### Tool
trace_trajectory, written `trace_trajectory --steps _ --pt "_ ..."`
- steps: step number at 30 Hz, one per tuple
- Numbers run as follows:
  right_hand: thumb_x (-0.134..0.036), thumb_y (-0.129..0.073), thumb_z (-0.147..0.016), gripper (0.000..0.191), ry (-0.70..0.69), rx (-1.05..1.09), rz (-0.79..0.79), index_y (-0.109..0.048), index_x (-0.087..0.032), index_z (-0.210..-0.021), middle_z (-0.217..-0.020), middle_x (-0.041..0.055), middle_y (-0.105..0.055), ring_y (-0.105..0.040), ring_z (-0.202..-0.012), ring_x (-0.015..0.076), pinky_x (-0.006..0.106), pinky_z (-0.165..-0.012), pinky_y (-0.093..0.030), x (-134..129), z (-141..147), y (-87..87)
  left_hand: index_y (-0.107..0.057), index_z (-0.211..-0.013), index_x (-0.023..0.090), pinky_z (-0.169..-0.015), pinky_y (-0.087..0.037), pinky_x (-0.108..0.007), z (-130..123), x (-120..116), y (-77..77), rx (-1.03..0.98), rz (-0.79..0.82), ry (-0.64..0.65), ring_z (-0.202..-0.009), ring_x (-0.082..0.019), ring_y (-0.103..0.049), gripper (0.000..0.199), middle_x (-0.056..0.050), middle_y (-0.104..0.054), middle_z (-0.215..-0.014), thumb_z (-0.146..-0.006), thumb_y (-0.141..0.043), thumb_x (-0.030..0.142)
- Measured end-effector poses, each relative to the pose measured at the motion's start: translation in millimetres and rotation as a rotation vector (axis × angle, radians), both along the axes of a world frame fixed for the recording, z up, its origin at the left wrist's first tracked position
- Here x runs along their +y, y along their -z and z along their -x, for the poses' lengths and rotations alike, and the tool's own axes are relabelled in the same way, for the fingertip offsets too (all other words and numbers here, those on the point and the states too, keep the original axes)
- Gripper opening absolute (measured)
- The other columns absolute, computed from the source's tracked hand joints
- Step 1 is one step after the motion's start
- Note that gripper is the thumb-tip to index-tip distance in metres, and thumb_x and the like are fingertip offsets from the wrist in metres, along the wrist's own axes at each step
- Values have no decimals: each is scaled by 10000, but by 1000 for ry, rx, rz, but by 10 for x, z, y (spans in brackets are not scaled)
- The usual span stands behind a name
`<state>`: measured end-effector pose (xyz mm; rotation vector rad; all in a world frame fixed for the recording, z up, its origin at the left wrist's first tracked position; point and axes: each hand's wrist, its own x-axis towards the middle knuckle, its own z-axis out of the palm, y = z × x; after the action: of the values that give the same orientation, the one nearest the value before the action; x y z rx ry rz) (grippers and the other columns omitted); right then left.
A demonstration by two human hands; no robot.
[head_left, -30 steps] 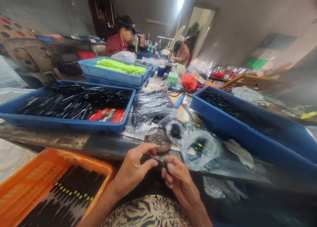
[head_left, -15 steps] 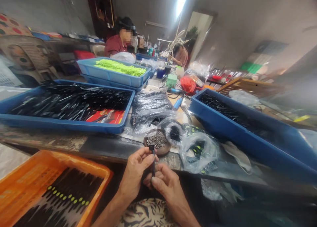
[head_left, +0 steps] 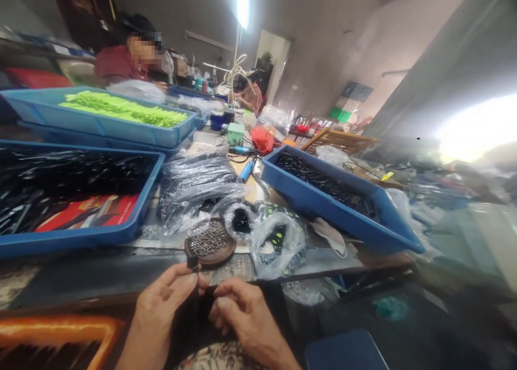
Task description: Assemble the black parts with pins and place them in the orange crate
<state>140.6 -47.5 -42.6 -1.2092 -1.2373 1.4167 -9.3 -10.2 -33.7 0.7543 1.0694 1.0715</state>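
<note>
My left hand (head_left: 167, 297) is closed in a pinch around a slim black plastic piece (head_left: 193, 262), whose blocky top sticks up above the fingertips. Its lower part fades into the dark background. A short gap to the right, my right hand (head_left: 244, 311) has its fingers curled in against the thumb; anything between them is hidden. Just beyond the hands, on the table edge, sits a round brown dish (head_left: 218, 256) heaped with small metal screws (head_left: 210, 237). Beside it lie an open plastic bag of small black parts (head_left: 241, 219) and another bag (head_left: 262, 257) of black and yellow-green parts.
Blue trays of black parts stand left (head_left: 147, 197) and right (head_left: 323, 197). A tray (head_left: 161, 135) of lime-green pieces is behind. An orange crate (head_left: 60, 327) is at lower left. A blue-handled tool (head_left: 246, 170) lies mid-table. Two people sit farther back.
My right hand has come off the black piece and now sits apart from it, while my left hand keeps hold. The view has swung to the right.
</note>
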Motion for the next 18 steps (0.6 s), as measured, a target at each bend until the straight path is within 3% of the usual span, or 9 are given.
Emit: trace_trajectory --steps 7,11,14,18 --pt "-308 -505 -837 171 54 -82 -77 -564 -153 -882 -673 20 -602 -519 -545 103 198 -478 -411 151 -164 -81 -619 -861 176 -630 -476 -240 9 -70 14 73 -62 64 -687 -172 -601 234 -31 -685 -790 -755 -612 385" --pt "-254 -463 -855 139 38 -221 -153 -571 -175 -893 -690 11 -587 -506 -558 119 219 -486 -406 303 -210 -262 -617 -884 177 -662 -464 -236 3 -83 28 81 -68 76 -695 -166 -603 248 -26 -688 -766 -767 -593 395" --pt "-205 -439 -864 141 21 -485 -339 -578 -183 -866 -710 4 -580 -498 -587 126 237 -534 -390 539 -159 -445 -630 -868 161 -665 -456 -241 -16 -76 -6 93 -83 27 -668 -167 -599 245 -30 -683 -724 -749 -609 374" --pt "-86 -427 -838 188 -67 -882 -733 -601 -158 -848 -820 44 -578 -514 -753 161 264 -679 -386 1038 9 -593 -642 -879 150 -647 -446 -248 -16 -78 -70 99 -99 -1 -652 -170 -592 244 -34 -674 -708 -744 -608 351"
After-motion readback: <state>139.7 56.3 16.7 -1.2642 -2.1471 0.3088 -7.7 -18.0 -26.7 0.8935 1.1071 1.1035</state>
